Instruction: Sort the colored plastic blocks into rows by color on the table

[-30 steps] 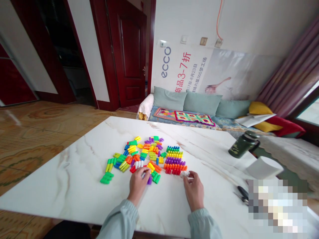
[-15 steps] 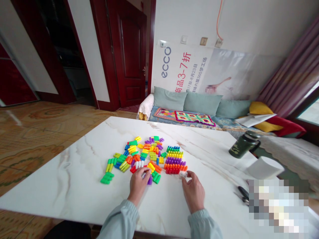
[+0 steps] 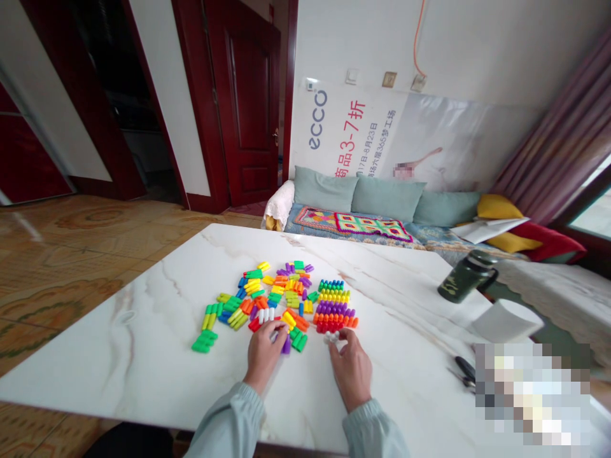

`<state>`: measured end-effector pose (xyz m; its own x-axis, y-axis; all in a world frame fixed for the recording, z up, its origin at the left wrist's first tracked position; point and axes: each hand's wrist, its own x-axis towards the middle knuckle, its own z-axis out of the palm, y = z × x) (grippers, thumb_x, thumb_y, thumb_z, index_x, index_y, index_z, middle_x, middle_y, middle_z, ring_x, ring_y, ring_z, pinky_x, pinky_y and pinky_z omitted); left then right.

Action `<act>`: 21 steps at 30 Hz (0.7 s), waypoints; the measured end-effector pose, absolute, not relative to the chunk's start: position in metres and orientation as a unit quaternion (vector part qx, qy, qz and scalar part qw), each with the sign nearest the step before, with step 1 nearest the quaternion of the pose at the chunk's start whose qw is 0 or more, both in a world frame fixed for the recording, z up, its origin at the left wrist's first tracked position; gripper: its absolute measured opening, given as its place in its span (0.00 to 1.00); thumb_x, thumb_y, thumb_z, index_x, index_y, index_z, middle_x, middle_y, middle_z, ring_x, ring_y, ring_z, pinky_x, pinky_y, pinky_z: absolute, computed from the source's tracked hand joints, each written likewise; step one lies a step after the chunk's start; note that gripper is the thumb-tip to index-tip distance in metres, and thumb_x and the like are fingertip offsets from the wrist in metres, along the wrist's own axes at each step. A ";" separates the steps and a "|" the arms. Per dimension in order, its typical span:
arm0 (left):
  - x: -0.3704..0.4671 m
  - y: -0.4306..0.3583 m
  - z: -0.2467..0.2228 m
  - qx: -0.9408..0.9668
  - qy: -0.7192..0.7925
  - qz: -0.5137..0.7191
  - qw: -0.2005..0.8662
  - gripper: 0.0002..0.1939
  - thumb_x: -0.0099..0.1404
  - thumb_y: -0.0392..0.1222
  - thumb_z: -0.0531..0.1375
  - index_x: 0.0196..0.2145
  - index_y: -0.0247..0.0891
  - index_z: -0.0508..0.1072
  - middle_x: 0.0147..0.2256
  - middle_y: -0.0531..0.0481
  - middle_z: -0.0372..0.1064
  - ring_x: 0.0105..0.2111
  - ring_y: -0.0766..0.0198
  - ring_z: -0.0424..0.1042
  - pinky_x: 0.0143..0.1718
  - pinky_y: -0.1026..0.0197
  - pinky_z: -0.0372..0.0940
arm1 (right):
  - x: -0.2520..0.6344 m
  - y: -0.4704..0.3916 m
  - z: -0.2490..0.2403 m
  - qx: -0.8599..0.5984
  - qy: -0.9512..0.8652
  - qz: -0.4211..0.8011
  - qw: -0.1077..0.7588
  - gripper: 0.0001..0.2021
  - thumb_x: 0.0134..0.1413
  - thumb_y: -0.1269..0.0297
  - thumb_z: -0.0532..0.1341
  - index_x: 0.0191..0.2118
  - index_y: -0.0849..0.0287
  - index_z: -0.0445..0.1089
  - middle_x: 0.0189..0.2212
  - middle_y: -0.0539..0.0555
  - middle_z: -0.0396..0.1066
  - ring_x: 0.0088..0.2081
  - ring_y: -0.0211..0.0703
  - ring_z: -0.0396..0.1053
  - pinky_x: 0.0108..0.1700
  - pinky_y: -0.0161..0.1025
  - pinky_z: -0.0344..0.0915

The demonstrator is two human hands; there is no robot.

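My right hand (image 3: 352,366) is closed, its fingertips on a few small white cap-like pieces (image 3: 331,338) at the near edge of rows of similar pieces. The nearest row is red (image 3: 328,327), with orange, purple (image 3: 334,308), yellow, and green and blue rows behind it. To the left, my left hand (image 3: 265,353) is pinched together by the loose pile; its fingers hide whatever they hold. White pieces (image 3: 267,315) lie just beyond it, while a purple piece (image 3: 286,345) and green pieces (image 3: 299,340) are beside its fingertips.
Loose coloured pieces (image 3: 205,341) spread leftward over the white marbled table (image 3: 157,356). On the right are a dark green lidded mug (image 3: 465,277), a white paper roll (image 3: 510,320) and a black-handled tool (image 3: 465,369). A cushioned sofa (image 3: 389,196) stands behind.
My right hand has moved left with the white pieces, from the right end of the red row to its near side. My left hand has stayed nearly still.
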<state>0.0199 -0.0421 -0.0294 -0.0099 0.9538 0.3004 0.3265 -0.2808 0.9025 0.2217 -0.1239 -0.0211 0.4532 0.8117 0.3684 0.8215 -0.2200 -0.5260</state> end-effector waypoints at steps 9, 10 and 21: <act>0.020 -0.042 -0.029 0.626 0.502 0.507 0.314 0.08 0.58 0.45 0.62 0.31 0.40 0.79 0.34 0.44 0.79 0.36 0.54 0.77 0.42 0.53 0.70 | 0.220 -0.117 -0.025 -0.777 -0.508 0.002 0.371 0.16 0.58 0.49 0.55 0.40 0.56 0.66 0.29 0.53 0.74 0.22 0.41 0.68 0.23 0.35 0.55; 0.020 -0.042 -0.028 0.619 0.500 0.515 0.317 0.08 0.58 0.45 0.62 0.30 0.39 0.79 0.34 0.44 0.78 0.36 0.54 0.76 0.42 0.53 0.70 | 0.219 -0.118 -0.025 -0.770 -0.505 -0.003 0.390 0.16 0.58 0.48 0.55 0.40 0.57 0.66 0.30 0.53 0.74 0.23 0.40 0.68 0.23 0.35 0.56; 0.017 -0.048 -0.017 0.571 0.497 0.550 0.353 0.14 0.62 0.51 0.61 0.30 0.36 0.76 0.31 0.46 0.76 0.34 0.57 0.74 0.40 0.58 0.68 | 0.135 -0.106 0.001 -0.598 -0.638 0.139 0.465 0.13 0.54 0.69 0.60 0.46 0.59 0.71 0.41 0.58 0.74 0.33 0.42 0.73 0.39 0.38 0.68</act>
<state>0.0169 -0.0476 -0.0174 -0.0977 0.9559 0.2769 0.1789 -0.2568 0.9498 0.1353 -0.1059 0.0015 0.1464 0.8923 0.4271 0.6342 0.2467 -0.7327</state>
